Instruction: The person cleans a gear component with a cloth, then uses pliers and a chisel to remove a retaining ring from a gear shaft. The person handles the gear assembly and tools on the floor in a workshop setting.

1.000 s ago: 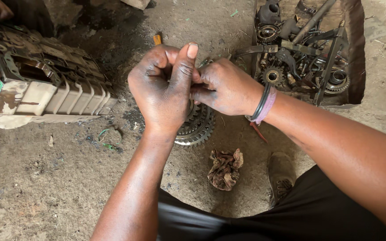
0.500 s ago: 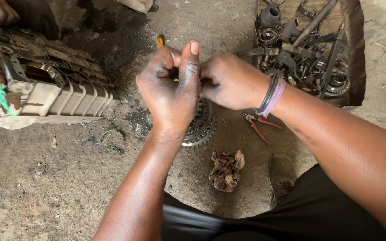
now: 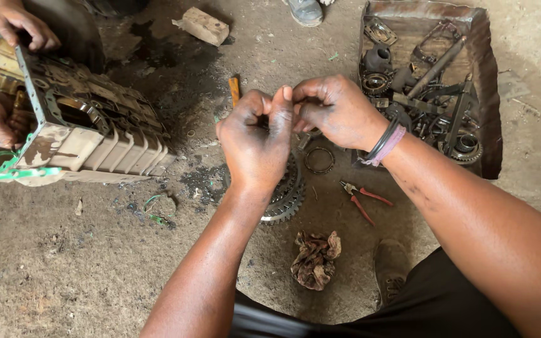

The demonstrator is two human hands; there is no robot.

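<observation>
Head view: left hand (image 3: pixel 255 147) and right hand (image 3: pixel 336 109) pinch closed together at centre frame on something too small to tell, now raised clear of the gear (image 3: pixel 283 197) on the floor; pliers (image 3: pixel 363 197) lie lower right.

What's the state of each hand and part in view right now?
left hand: raised, fingers pinched together against the right; what it grips is hidden
right hand: raised, fingertips meeting the left
gear: flat on the ground under the hands
ring: lying loose beside the gear
pliers: on the ground, handles spread
rag: crumpled
metal tray: full of parts
housing: tilted, held by another person's hands
</observation>
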